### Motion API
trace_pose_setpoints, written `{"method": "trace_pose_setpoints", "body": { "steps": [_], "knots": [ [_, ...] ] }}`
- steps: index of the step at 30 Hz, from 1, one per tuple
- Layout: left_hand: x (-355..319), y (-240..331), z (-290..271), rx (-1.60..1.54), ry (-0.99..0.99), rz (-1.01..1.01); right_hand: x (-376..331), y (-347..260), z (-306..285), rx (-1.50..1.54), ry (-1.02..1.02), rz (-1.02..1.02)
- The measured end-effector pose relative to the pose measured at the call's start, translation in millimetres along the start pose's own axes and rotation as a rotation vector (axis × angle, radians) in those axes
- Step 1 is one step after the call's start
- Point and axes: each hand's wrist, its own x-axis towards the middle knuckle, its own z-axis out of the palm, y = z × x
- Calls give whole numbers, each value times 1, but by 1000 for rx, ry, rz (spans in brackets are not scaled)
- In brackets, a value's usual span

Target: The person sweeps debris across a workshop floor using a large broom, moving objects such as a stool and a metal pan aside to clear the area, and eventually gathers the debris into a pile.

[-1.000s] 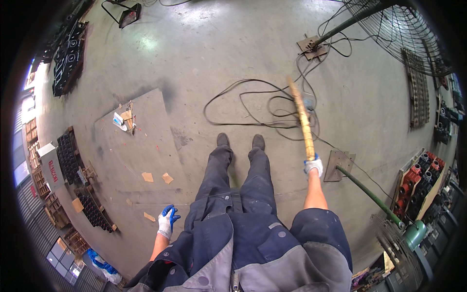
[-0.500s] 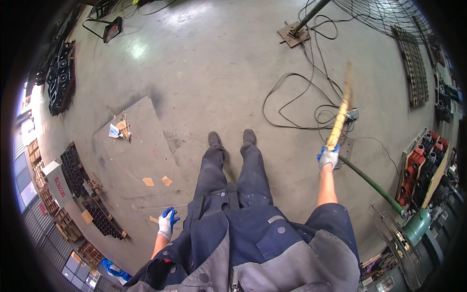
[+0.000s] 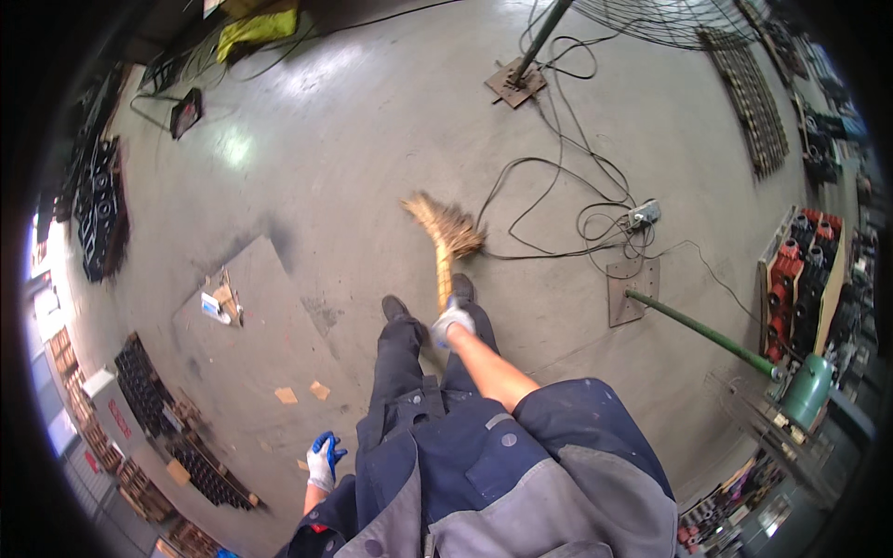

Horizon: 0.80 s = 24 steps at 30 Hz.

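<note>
In front of my feet, a straw hand broom point(image 3: 443, 270) points away from me, its frayed bristles fanned out over the grey floor point(image 3: 363, 167). My right hand point(image 3: 452, 325), in a white and blue work glove, is wrapped round the broom's yellow bound handle. My left hand point(image 3: 324, 461), gloved alike, hangs low by my left side with loosely bent fingers apart and nothing in it. Off to the left lies a small heap of litter point(image 3: 224, 302) with paper and cardboard scraps. Nearer to me are two flat cardboard pieces point(image 3: 302, 392).
Black cables point(image 3: 530, 209) lie looped on the right, by a grey socket box point(image 3: 643, 214). Beyond them, a green post point(image 3: 698, 333) rises from a metal base plate point(image 3: 633, 290). Crated red and black parts point(image 3: 798, 279) stand far right; racks of dark parts point(image 3: 139, 381) line the left.
My right hand has swung the broom from the far right to the middle, in front of my shoes. The view has shifted somewhat; my left hand stays low at my side.
</note>
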Motion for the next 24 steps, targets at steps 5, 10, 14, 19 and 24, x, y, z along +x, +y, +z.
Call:
{"method": "trace_pose_setpoints", "body": {
  "steps": [5, 10, 14, 19, 24],
  "knots": [
    [25, -5, -30, -101, 35, -37, -37, 15, -32, 888, -412, -174],
    [62, -7, -52, -92, -4, 9, -42, 42, -88, 677, -22, -366],
    [93, -21, -73, -70, 15, 49, 11, 47, -141, 930, 181, -274],
    [60, -4, -79, -56, 81, 69, 79, 48, -234, 1334, 324, -73],
    [41, 5, -67, 46, 96, 47, 180, 54, -248, 1686, 160, 214]
  ]
}}
